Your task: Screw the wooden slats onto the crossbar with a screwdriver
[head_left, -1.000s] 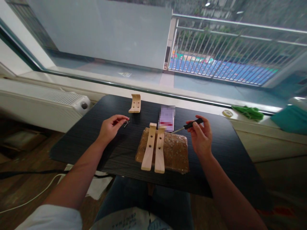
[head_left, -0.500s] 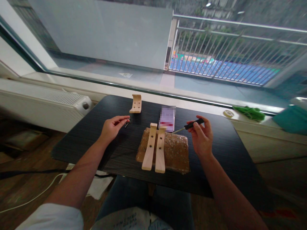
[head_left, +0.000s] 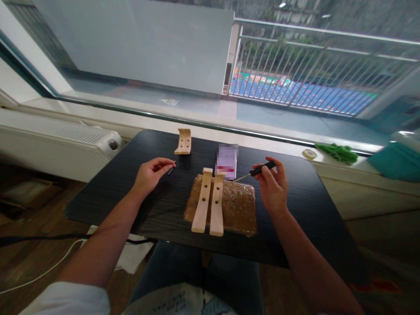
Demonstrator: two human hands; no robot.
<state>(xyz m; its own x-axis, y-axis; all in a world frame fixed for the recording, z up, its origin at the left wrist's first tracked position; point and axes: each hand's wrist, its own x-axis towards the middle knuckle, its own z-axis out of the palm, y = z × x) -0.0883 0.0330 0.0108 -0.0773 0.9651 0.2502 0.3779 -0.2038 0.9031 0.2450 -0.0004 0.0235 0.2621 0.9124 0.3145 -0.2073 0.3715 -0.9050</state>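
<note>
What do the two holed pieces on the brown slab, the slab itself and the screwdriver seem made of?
Holed pieces: likely bare wood, pale tan and matte.
Slab: speckled brown, material unclear; glossy, perhaps plastic-wrapped, given the bright glints.
Screwdriver: black handle, probably plastic; thin grey shaft, likely metal.

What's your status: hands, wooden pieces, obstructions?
Left hand pinching slim pieces, likely screws. Right hand holding screwdriver. Two drilled wooden pieces side by side on brown slab. Phone close behind slab.
</note>
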